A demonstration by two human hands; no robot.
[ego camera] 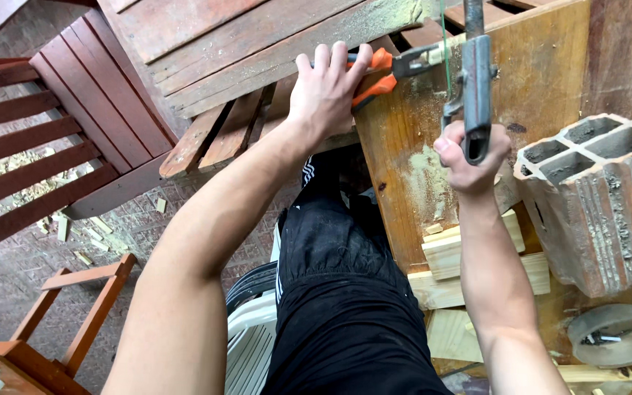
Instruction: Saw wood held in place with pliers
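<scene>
— Two hands are up on the work. Going from the left, what lies there first?

— Dark red slatted wooden furniture (pixel 45 139) stands on the brick floor (pixel 9 278), with pale offcuts scattered about. Next comes the weathered reddish slatted wooden panel (pixel 243 51), dusted with sawdust, its edge resting on the bare wooden counter (pixel 404 161).

— And the left hand?

— The left hand (pixel 327 91) lies over the panel's edge, fingers (pixel 321 58) wrapped around the orange-handled clamp (pixel 378 73), gripping its handles closed.

— The right one?

— The right hand (pixel 469 157) is fisted around the grey metal handle of a hacksaw (pixel 475 80), held upright just right of the clamp, its frame running up out of view. The blade's contact with the wood cannot be made out.

— So which step does this look like?

— By judgement, the sawing step: the panel is pinned at the counter's edge while the saw works beside the clamp. A next stroke would call for a steady hold on the clamp and a straight pull.

— Further right?

— Stacked pale wooden blocks (pixel 469 271), a grey hollow clay brick (pixel 601 197) and a roll of tape (pixel 616 333).
</scene>
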